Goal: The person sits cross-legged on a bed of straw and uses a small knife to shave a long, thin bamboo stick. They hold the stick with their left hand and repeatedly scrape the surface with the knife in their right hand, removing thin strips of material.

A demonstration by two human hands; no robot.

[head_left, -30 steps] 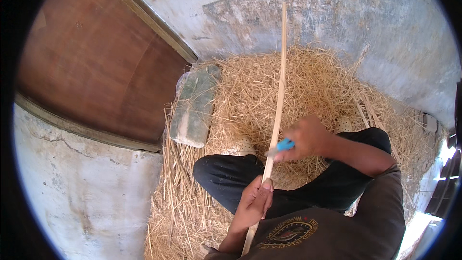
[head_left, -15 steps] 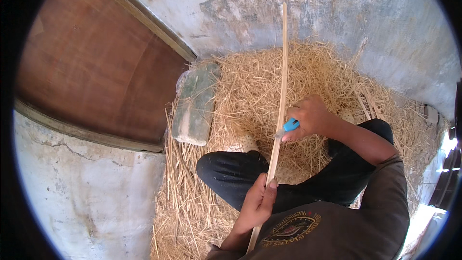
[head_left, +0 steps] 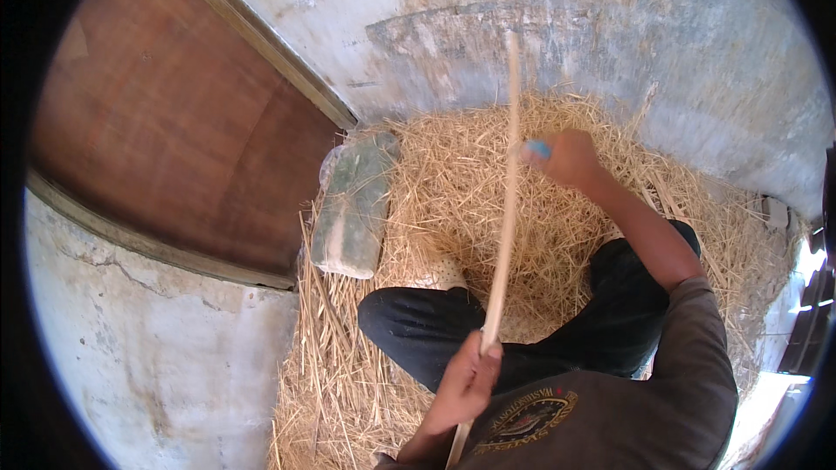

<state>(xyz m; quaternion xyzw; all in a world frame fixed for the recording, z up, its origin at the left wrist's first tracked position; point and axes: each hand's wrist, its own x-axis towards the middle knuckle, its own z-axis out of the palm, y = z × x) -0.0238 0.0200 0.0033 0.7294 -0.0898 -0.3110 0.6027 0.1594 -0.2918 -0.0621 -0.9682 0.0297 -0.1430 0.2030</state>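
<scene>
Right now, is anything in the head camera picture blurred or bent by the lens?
Head view: the right hand and the upper end of the thin stick are smeared by motion; the left hand is sharper; the brown door frame bows from fisheye; a black rim circles the picture; sunlight bleaches the lower right corner.

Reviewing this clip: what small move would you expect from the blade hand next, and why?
Probably draw the right hand and its blue-handled tool back down the stick for another stroke: it sits high on the stick, while the left hand grips the lower end.
</scene>
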